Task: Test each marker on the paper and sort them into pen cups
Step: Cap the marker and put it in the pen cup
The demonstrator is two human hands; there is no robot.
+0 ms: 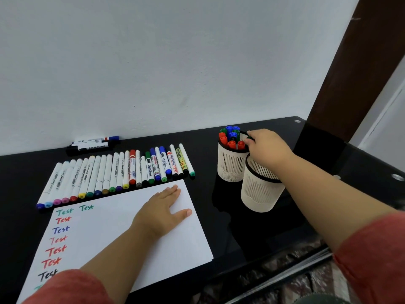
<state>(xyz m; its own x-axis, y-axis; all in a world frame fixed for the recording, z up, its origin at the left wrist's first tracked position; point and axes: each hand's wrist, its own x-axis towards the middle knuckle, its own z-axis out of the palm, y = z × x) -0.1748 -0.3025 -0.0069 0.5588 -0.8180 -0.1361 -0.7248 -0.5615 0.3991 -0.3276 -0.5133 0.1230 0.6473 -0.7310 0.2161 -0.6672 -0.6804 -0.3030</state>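
A white sheet of paper [135, 233] lies on the black table, with "Test" written down its left side in green, red, blue and black. My left hand [163, 208] presses flat on the paper with straight fingers. A row of several markers [114, 174] lies behind the paper. At the right stand two white mesh pen cups: the far cup [230, 165] holds several red, blue and green markers, while the inside of the near cup [258, 194] is hidden. My right hand [266, 148] is over the far cup's rim, pinching a green-capped marker [249, 139].
Two or three more markers [94, 143] lie against the white wall at the back. The black glass table [274, 233] ends at the lower right, with patterned floor below. A dark wooden post [341, 69] rises behind the cups.
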